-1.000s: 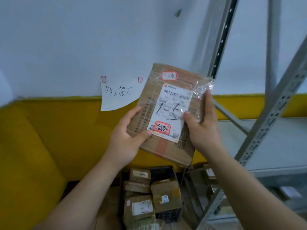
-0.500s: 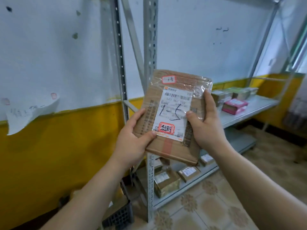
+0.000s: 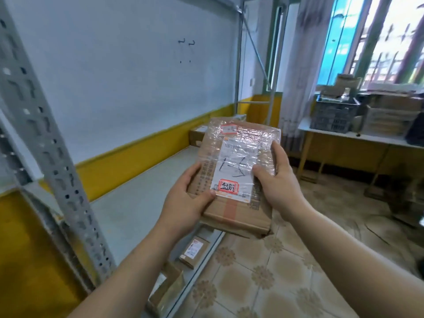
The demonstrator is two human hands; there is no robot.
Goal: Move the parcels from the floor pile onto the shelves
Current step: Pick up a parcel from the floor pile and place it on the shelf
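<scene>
Parcel [image 3: 236, 214]: flat brown carton, clear-wrapped, white handwritten label [image 3: 234, 166]. Held above the front edge of the grey shelf [image 3: 137, 198], fingers of left hand [image 3: 188, 198] and right hand [image 3: 277, 182] curled round its sides. Label print illegible; fingertips behind hidden.

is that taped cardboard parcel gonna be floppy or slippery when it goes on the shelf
Probably stiff: the parcel looks flat though the left hand and right hand hold only its side edges. Likely light, carried in a two-hand pinch. The glossy wrinkled tape on its upper half may be slick; the bare cardboard below should grip better.
</scene>
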